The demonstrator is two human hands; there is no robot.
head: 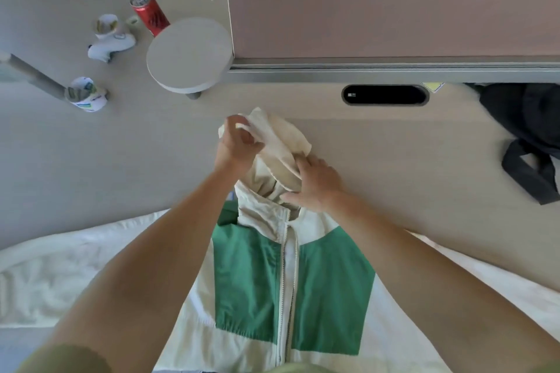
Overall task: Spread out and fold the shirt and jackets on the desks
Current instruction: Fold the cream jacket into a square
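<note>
A pale desk [394, 179] holds a white and green jacket [291, 281], spread flat at the near edge. Far left stand a red can [151, 13], two paper cups [86, 95] and a round grey stand [188, 54]. A dark bag [533, 136] lies far right.

Jacket [257, 275]: thin woven cloth, cream and green panels, slight sheen, finely creased; hood [278, 142] matt cream cloth, crumpled. Zip [286, 281] looked like pale plastic or metal, could not tell which. Counter [394, 160]: smooth matt laminate, pale wood tone. Partition panel [394, 3]: matt pinkish felt-like cloth on a brushed grey metal rail [394, 73]. Can [150, 10]: glossy red metal, shiny bare top. 2 cups [86, 94]: printed paper, matt. Round stand [188, 54]: smooth matt grey. Dark bag [530, 136]: matt cloth.
</note>
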